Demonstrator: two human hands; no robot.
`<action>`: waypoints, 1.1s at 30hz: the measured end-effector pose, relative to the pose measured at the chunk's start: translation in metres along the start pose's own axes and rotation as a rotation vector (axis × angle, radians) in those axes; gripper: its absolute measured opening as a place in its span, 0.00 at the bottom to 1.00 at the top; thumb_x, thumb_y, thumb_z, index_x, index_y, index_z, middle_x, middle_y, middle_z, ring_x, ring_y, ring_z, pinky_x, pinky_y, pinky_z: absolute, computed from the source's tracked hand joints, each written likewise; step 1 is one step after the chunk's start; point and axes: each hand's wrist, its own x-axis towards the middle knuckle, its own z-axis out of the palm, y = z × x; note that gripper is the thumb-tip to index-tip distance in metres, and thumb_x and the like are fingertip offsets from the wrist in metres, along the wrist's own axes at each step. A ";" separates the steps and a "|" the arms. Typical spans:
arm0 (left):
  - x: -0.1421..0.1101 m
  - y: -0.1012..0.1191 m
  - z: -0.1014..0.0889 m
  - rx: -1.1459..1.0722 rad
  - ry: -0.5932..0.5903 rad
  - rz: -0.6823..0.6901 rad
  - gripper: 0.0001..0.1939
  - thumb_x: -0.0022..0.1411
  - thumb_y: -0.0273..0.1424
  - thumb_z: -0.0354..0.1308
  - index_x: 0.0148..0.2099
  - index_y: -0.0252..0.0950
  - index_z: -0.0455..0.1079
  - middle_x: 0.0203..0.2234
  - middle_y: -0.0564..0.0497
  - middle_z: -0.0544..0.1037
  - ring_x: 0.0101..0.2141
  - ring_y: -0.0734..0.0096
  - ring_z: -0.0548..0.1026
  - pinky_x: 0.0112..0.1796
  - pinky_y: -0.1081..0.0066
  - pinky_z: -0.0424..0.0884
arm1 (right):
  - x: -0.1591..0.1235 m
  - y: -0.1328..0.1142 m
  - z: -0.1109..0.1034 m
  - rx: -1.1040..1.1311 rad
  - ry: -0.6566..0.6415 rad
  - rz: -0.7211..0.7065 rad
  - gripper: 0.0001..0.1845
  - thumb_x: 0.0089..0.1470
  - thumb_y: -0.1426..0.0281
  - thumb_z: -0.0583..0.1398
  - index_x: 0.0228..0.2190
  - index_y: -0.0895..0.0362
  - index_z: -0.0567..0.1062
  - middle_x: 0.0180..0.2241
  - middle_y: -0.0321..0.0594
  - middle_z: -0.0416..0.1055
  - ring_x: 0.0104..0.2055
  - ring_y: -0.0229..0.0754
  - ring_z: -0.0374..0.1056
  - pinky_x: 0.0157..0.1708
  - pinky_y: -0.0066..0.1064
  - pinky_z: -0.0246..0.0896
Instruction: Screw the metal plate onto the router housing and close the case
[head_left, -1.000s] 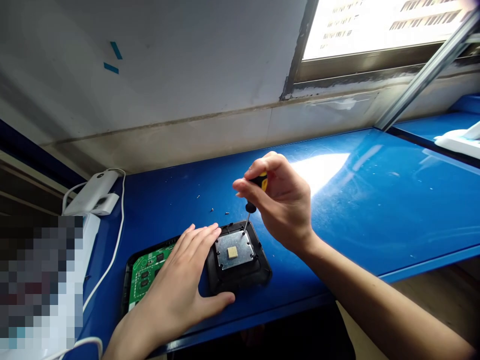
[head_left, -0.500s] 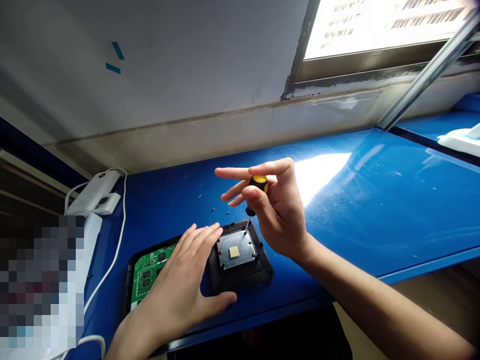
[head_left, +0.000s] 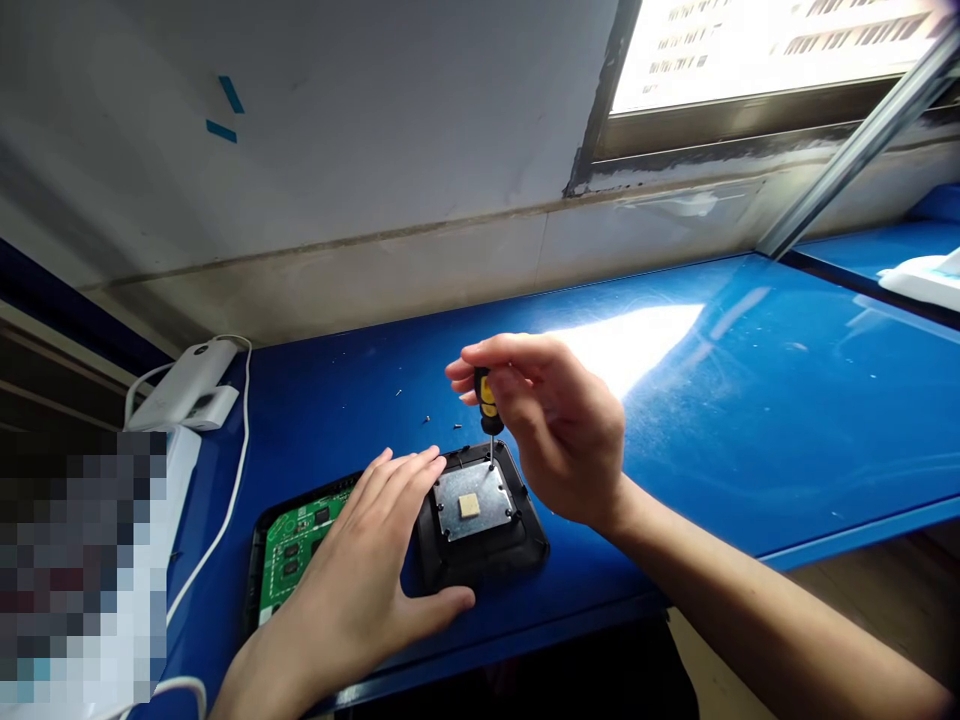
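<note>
Pinching a black-and-yellow screwdriver (head_left: 489, 402) nearly upright, the right hand (head_left: 566, 430) holds its tip at a corner of a silver metal plate (head_left: 491, 508). The plate, with a pale square pad (head_left: 469, 505), sits in a rounded black cover (head_left: 480, 562) on the blue table (head_left: 750, 400). The left hand (head_left: 367, 545), thumb spread wide, extends over a green circuit board (head_left: 289, 530) to the cover's edge.

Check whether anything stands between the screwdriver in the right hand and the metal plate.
Nothing visible does. The screwdriver in the right hand reaches the top right corner of the metal plate. The left hand lies at the left side of the black cover, away from that corner.
</note>
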 end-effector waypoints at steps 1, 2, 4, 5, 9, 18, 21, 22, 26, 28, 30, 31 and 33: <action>0.000 0.000 0.000 0.002 0.000 0.000 0.48 0.58 0.47 0.69 0.74 0.42 0.54 0.73 0.43 0.61 0.73 0.35 0.49 0.66 0.32 0.56 | 0.000 0.000 0.000 0.003 0.003 0.001 0.11 0.73 0.69 0.55 0.49 0.50 0.76 0.43 0.38 0.81 0.45 0.40 0.80 0.41 0.37 0.79; 0.001 0.000 0.001 0.004 -0.001 -0.001 0.49 0.58 0.48 0.69 0.75 0.42 0.54 0.73 0.43 0.61 0.73 0.35 0.48 0.66 0.32 0.56 | 0.000 0.000 0.000 0.006 0.005 -0.003 0.10 0.72 0.68 0.55 0.48 0.51 0.77 0.44 0.39 0.80 0.44 0.41 0.80 0.41 0.38 0.79; 0.001 0.000 0.000 0.004 -0.005 -0.004 0.49 0.58 0.48 0.69 0.75 0.42 0.54 0.73 0.43 0.60 0.73 0.35 0.48 0.66 0.32 0.56 | 0.001 0.000 0.000 -0.001 0.018 -0.021 0.07 0.69 0.65 0.60 0.45 0.51 0.77 0.44 0.40 0.78 0.44 0.43 0.78 0.38 0.38 0.78; 0.001 0.000 0.000 0.003 -0.008 -0.006 0.49 0.58 0.48 0.69 0.75 0.42 0.54 0.74 0.44 0.60 0.73 0.35 0.48 0.67 0.32 0.56 | 0.002 0.001 0.000 -0.016 0.035 -0.033 0.06 0.66 0.64 0.65 0.43 0.51 0.78 0.43 0.40 0.77 0.43 0.43 0.77 0.36 0.37 0.78; 0.000 0.001 -0.002 -0.009 -0.016 -0.006 0.48 0.58 0.48 0.69 0.74 0.41 0.55 0.73 0.43 0.60 0.73 0.34 0.48 0.66 0.31 0.56 | 0.005 0.001 -0.001 -0.091 0.122 -0.032 0.09 0.56 0.68 0.73 0.38 0.51 0.80 0.37 0.36 0.75 0.38 0.39 0.74 0.33 0.35 0.75; -0.001 -0.003 0.003 0.027 0.028 0.023 0.48 0.58 0.49 0.69 0.74 0.43 0.55 0.73 0.44 0.61 0.73 0.37 0.50 0.67 0.33 0.56 | -0.001 -0.002 0.004 -0.007 0.044 -0.035 0.11 0.72 0.73 0.54 0.47 0.55 0.76 0.43 0.41 0.82 0.40 0.40 0.80 0.40 0.38 0.80; -0.002 -0.003 0.003 0.040 0.009 0.013 0.49 0.59 0.50 0.69 0.75 0.43 0.54 0.74 0.45 0.60 0.73 0.36 0.50 0.67 0.33 0.55 | 0.000 0.001 0.003 -0.038 0.056 -0.112 0.06 0.66 0.69 0.63 0.44 0.55 0.77 0.42 0.42 0.78 0.39 0.41 0.77 0.37 0.38 0.78; -0.002 -0.003 0.002 0.042 0.000 0.006 0.49 0.59 0.50 0.68 0.75 0.43 0.54 0.74 0.46 0.59 0.73 0.36 0.49 0.67 0.33 0.55 | 0.002 0.002 0.003 -0.068 0.079 -0.142 0.07 0.62 0.68 0.68 0.42 0.55 0.77 0.40 0.40 0.76 0.38 0.40 0.75 0.35 0.37 0.77; -0.001 -0.002 0.001 0.037 -0.016 -0.009 0.49 0.59 0.50 0.68 0.75 0.42 0.53 0.74 0.46 0.58 0.74 0.37 0.47 0.67 0.33 0.56 | 0.004 0.001 0.001 -0.144 0.130 -0.103 0.05 0.62 0.70 0.68 0.41 0.54 0.79 0.37 0.37 0.74 0.35 0.37 0.73 0.34 0.34 0.75; 0.000 -0.001 0.001 0.033 -0.016 -0.007 0.49 0.59 0.50 0.68 0.75 0.42 0.53 0.74 0.45 0.59 0.74 0.38 0.47 0.67 0.34 0.56 | 0.003 0.000 0.001 -0.115 0.100 -0.055 0.07 0.69 0.71 0.61 0.45 0.54 0.78 0.40 0.39 0.78 0.38 0.37 0.77 0.36 0.35 0.77; 0.001 -0.001 0.001 0.032 -0.015 -0.008 0.48 0.59 0.49 0.68 0.75 0.43 0.54 0.74 0.45 0.59 0.74 0.38 0.48 0.66 0.34 0.57 | 0.001 0.000 0.001 -0.071 0.084 -0.042 0.11 0.72 0.72 0.54 0.48 0.55 0.77 0.42 0.41 0.80 0.40 0.39 0.79 0.40 0.37 0.79; 0.000 -0.001 0.002 0.032 -0.013 -0.009 0.48 0.59 0.49 0.68 0.75 0.43 0.54 0.74 0.45 0.59 0.73 0.37 0.48 0.66 0.34 0.57 | 0.001 0.000 0.001 -0.057 0.079 -0.047 0.12 0.72 0.72 0.54 0.48 0.55 0.76 0.43 0.42 0.81 0.41 0.39 0.80 0.40 0.38 0.79; 0.000 -0.001 0.002 0.039 -0.007 -0.005 0.48 0.59 0.49 0.69 0.74 0.43 0.55 0.74 0.46 0.60 0.73 0.37 0.48 0.66 0.33 0.56 | 0.001 0.000 0.001 -0.062 0.079 -0.089 0.07 0.70 0.68 0.59 0.46 0.55 0.76 0.43 0.43 0.79 0.41 0.42 0.79 0.40 0.40 0.79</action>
